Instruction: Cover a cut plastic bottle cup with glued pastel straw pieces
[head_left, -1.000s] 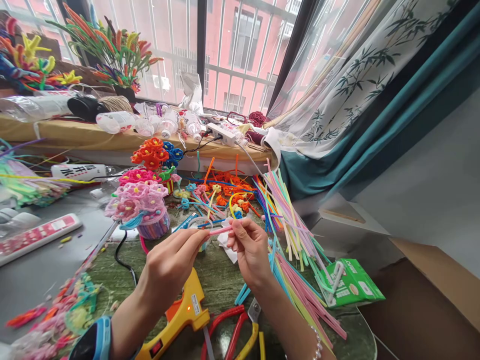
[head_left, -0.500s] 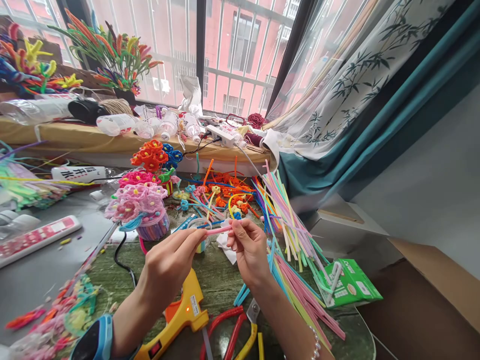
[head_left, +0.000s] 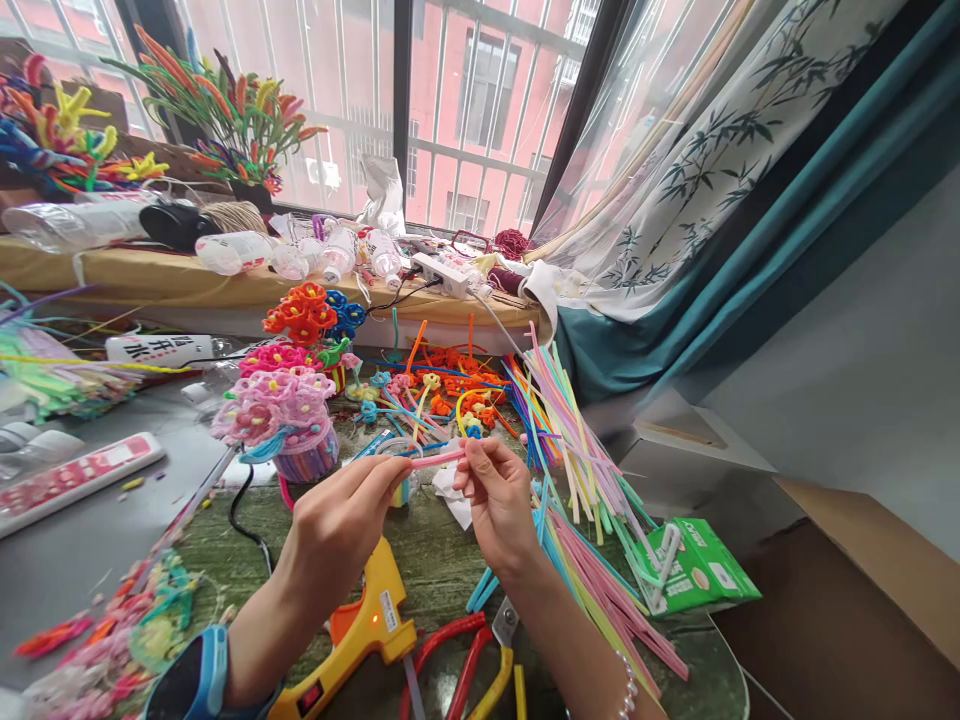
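A short pink pipe cleaner (head_left: 439,459) stretches between my two hands above the green table (head_left: 442,550). My left hand (head_left: 337,510) pinches its left end, the back of the hand toward me. At its right end my right hand (head_left: 496,492) grips it between thumb and forefinger, the other fingers curled. Below my left hand lies a yellow glue gun (head_left: 375,615) with a small lit light. Red-handled pliers (head_left: 469,665) and a yellow-handled tool (head_left: 499,680) sit under my right wrist. Pink fuzzy flowers (head_left: 274,405) in a striped pot stand beyond my left hand.
Bundles of pastel pipe cleaners (head_left: 592,580) and a green packet (head_left: 701,565) lie at the right. Orange fuzzy pieces (head_left: 457,370) are heaped behind my hands. Plastic bottles (head_left: 236,250) line the windowsill. At the left is a pink and white strip (head_left: 82,480).
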